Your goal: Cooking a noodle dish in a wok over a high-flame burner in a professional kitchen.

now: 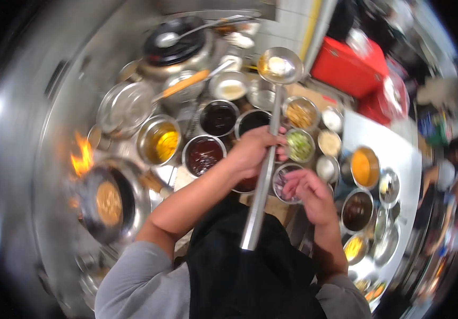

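Note:
In my left hand point(255, 151) is a long-handled metal ladle point(263, 196), its fingers wrapped round the handle. The handle slants across my front, and the ladle's round bowl lies at the far end, above the sauce containers. My right hand point(312, 195) is beside a small steel bowl of sliced purple onion point(280, 183), its fingers loosely curved and apart, with nothing visible in them. Just beyond both hands stands a bowl of chopped green vegetable point(299, 145). To the left, a dark pan point(125, 199) with a brown, flat-looking food point(109, 203) sits beside a flame point(83, 155).
Bowls of dark sauce point(219, 118), deep red sauce point(204, 155) and yellow oil point(166, 144) crowd the middle. A wooden-handled utensil point(186, 85) lies across containers. On the right-hand white counter point(407, 154) stand several more bowls. A red box point(350, 66) is behind; blurred people are far right.

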The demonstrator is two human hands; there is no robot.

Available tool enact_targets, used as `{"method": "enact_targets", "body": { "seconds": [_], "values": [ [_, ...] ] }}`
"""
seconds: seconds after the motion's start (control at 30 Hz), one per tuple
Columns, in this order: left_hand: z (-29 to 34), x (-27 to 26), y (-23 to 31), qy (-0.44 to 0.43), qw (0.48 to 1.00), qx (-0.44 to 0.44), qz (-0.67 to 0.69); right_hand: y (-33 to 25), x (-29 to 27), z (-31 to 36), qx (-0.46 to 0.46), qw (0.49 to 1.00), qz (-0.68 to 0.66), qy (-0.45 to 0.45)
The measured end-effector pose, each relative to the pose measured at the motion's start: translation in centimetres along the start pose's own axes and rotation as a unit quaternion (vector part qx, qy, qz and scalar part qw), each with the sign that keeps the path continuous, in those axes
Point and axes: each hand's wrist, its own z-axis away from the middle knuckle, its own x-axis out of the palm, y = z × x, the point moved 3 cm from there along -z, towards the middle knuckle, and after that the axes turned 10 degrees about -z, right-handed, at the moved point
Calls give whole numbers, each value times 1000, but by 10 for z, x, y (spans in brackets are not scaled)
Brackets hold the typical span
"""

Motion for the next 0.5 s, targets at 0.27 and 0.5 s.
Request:
{"method": "enact_targets", "body": {
  "seconds": [0.27, 0.5],
  "values": [
    [107, -70, 26, 77, 960, 248, -102, 14, 155, -68, 101, 951, -287, -54],
    [308, -260, -43, 629, 384, 68, -673, 69, 247, -127, 178, 941, -136, -252]
  ]
}}
